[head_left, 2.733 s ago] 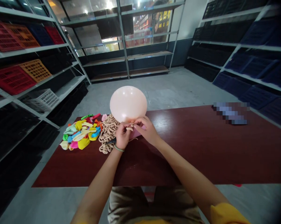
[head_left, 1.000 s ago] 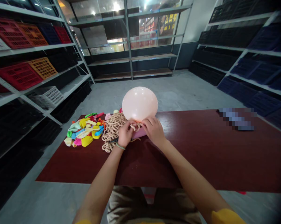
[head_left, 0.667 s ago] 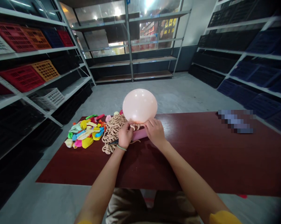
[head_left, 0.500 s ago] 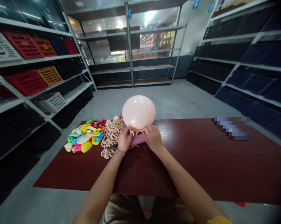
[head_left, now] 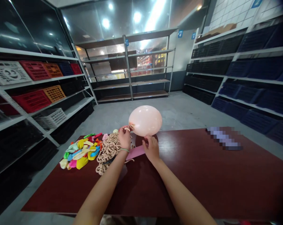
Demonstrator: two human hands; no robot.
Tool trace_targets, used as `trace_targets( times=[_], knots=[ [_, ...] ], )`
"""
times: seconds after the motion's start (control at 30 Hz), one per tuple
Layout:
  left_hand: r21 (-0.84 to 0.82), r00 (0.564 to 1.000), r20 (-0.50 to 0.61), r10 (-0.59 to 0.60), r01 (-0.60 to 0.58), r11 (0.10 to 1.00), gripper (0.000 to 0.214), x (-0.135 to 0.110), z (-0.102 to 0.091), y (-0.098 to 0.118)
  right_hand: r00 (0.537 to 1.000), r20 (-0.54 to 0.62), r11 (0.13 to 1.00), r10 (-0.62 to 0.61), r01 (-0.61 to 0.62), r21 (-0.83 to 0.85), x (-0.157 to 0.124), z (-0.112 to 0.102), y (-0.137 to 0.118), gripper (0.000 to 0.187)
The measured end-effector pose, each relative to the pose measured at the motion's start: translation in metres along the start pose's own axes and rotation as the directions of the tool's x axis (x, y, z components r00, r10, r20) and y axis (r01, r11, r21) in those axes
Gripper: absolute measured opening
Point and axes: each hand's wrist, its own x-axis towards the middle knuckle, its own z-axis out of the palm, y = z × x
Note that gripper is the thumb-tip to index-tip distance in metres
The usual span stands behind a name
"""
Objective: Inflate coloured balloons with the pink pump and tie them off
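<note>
Pale pink balloon (head_left: 146,121), inflated, tipped sideways, neck leftward

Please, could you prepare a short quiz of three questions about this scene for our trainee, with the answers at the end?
1. Which hand is at the neck of the inflated pale pink balloon?
2. Fill in: the heap of cord-like strands next to the deflated balloons is ____ in colour.
3. True or false: the deflated balloons lie on the floor.

Key:
1. The left hand; the right hand is close to the balloon's lower edge.
2. Beige.
3. False; they lie on the table.
</note>
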Motion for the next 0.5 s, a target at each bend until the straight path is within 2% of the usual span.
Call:
trace_targets(
  times=[0.07, 0.13, 0.2, 0.27, 0.37, 0.5],
  knots=[
    [-0.105, 0.999, 0.006, -0.041, 0.041, 0.994, 0.024, 0.011, 0.013, -0.001, 1.000, 0.012, 1.000, 0.012, -0.012, 0.002, 0.000, 0.000, 0.001, 0.013],
    [-0.139, 0.990, 0.124, -0.066, 0.084, 0.987, 0.037, 0.016, 0.019, -0.001, 0.999, 0.030, 1.000, 0.014, -0.014, 0.006, -0.001, 0.000, 0.002, 0.014],
    [-0.102, 0.955, 0.269, -0.123, 0.155, 0.983, 0.065, 0.017, 0.016, -0.001, 0.999, 0.049, 1.000, 0.010, -0.010, 0.008, -0.001, 0.001, 0.002, 0.014],
    [-0.045, 0.920, 0.343, -0.190, 0.218, 0.975, 0.081, 0.015, 0.007, -0.002, 0.997, 0.074, 1.000, -0.004, 0.003, 0.006, -0.002, 0.003, 0.001, 0.014],
    [0.008, 0.910, 0.342, -0.236, 0.248, 0.969, 0.063, 0.010, -0.012, -0.002, 0.993, 0.116, 1.000, -0.028, 0.028, 0.005, -0.003, 0.004, -0.001, 0.014],
    [0.056, 0.911, 0.340, -0.234, 0.229, 0.972, 0.036, 0.001, -0.042, 0.004, 0.980, 0.180, 0.996, -0.089, 0.092, -0.003, -0.004, 0.002, -0.010, 0.015]
  ],
)
